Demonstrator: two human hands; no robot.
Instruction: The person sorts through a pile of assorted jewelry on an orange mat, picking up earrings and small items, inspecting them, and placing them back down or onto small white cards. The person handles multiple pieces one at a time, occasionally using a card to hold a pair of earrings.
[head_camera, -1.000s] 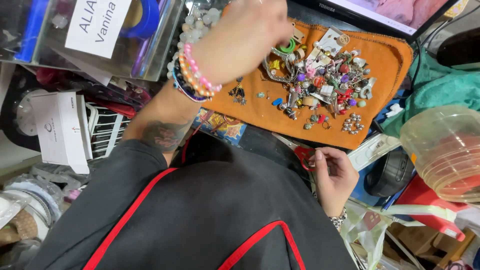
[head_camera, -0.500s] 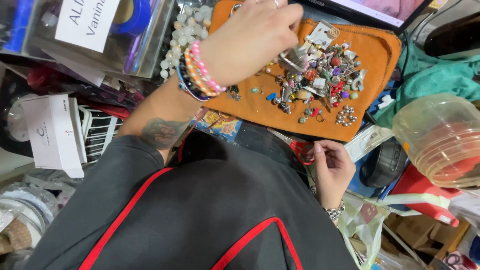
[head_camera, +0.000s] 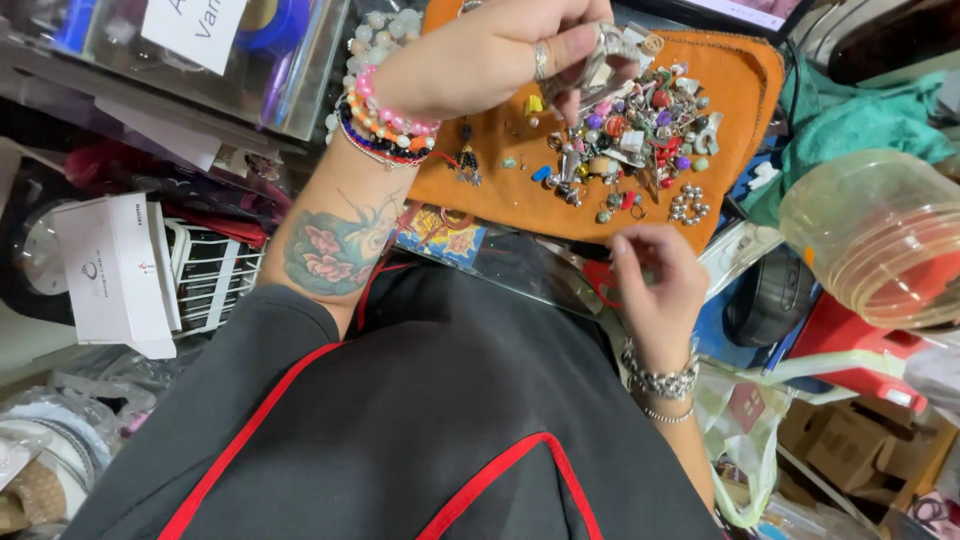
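Wearing a black top with red piping (head_camera: 400, 450), the person looks down over an orange cloth (head_camera: 500, 185) spread on the cluttered tabletop. Right of it sits a clear plastic jar (head_camera: 880, 240) on its side, near a teal fabric (head_camera: 860, 120); to the left stands a white box (head_camera: 115, 270). On the cloth lies a heap of small beads and metal charms (head_camera: 630, 150), many-coloured and loosely scattered. The left hand (head_camera: 490, 55), its wrist stacked with beaded bracelets (head_camera: 385, 125), hovers over the heap's upper edge, fingers pinched on a small silver charm (head_camera: 600, 50). The right hand (head_camera: 655, 285), well apart below the cloth's near edge, has its fingertips drawn narrowly together; whether they hold anything, I cannot tell.
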